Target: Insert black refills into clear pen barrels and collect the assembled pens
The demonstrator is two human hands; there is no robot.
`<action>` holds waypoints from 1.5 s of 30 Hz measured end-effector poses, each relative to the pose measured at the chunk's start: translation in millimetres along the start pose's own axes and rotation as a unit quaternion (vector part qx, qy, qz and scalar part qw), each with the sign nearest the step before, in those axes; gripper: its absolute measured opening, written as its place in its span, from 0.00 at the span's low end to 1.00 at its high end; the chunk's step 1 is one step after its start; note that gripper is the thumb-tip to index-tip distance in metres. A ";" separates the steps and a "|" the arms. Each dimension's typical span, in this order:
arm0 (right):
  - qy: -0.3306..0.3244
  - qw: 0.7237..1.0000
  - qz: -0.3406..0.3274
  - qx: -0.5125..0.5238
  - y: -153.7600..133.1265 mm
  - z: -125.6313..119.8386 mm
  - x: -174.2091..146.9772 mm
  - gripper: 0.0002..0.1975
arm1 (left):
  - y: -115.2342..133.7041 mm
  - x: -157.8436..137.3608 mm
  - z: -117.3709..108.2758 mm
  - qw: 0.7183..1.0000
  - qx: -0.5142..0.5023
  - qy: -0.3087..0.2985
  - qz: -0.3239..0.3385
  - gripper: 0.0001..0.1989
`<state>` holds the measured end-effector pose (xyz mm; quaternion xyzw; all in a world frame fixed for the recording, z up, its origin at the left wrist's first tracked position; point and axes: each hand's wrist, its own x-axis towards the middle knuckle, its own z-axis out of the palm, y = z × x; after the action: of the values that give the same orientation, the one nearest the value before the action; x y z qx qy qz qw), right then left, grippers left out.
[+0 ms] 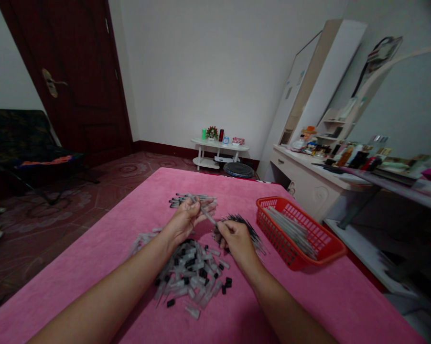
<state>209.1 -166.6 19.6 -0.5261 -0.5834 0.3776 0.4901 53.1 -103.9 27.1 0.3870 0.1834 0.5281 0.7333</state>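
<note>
My left hand (186, 219) grips the upper part of a slim clear-grey pen (208, 216) between thumb and fingers, with the other fingers partly spread. At the pen's lower end, my right hand (239, 240) pinches its tip; the fingertips hide the exact contact. Beneath and beside the right hand lie thin dark-tipped pen refills (250, 230). Just beyond the left hand is a row of dark-ended pens (179, 198). Closer to me, between the forearms, is a heap of clear pen caps (190, 277) mixed with small black plugs (229, 282).
A red plastic basket (330, 262) holding pale pen barrels (290, 230) stands right of my right hand. Everything rests on a pink cloth-covered table (104, 267). A dressing table (301, 172) is at the right, a folding chair (32, 143) at the left.
</note>
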 end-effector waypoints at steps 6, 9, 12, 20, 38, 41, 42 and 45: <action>0.053 0.997 -0.053 -0.030 5.4 -1.2 2.0 0.07 | -3.2 1.0 -1.6 1.000 0.001 -0.001 0.008 0.10; 0.021 0.999 -0.025 -0.015 6.4 -0.9 2.3 0.11 | -3.4 1.2 -2.5 1.000 0.006 -0.008 0.013 0.10; 0.016 0.999 -0.013 -0.043 6.2 -0.9 1.8 0.14 | -4.5 1.5 -3.5 1.000 0.006 -0.015 0.007 0.11; 0.015 0.999 -0.009 -0.033 4.2 -0.9 1.1 0.14 | -5.2 1.2 -2.3 1.000 0.006 -0.006 0.007 0.10; 0.022 0.999 -0.025 -0.033 10.0 -0.8 2.4 0.11 | -7.9 2.2 -5.7 1.000 0.012 -0.008 0.008 0.12; 0.008 0.999 -0.011 -0.050 11.6 -1.2 2.8 0.14 | -8.1 2.0 -4.9 1.000 0.012 -0.009 0.003 0.12; 0.020 0.998 -0.020 -0.056 12.0 -1.3 3.0 0.11 | -7.9 1.9 -4.5 1.000 0.013 -0.005 0.001 0.13; 0.037 0.997 -0.043 -0.048 12.0 -1.2 3.3 0.08 | -7.1 1.8 -3.6 1.000 0.014 0.007 0.000 0.13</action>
<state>213.3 -161.5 8.9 -0.5367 -0.6044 0.3081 0.5018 55.9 -101.8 19.7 0.3938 0.1961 0.5284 0.7262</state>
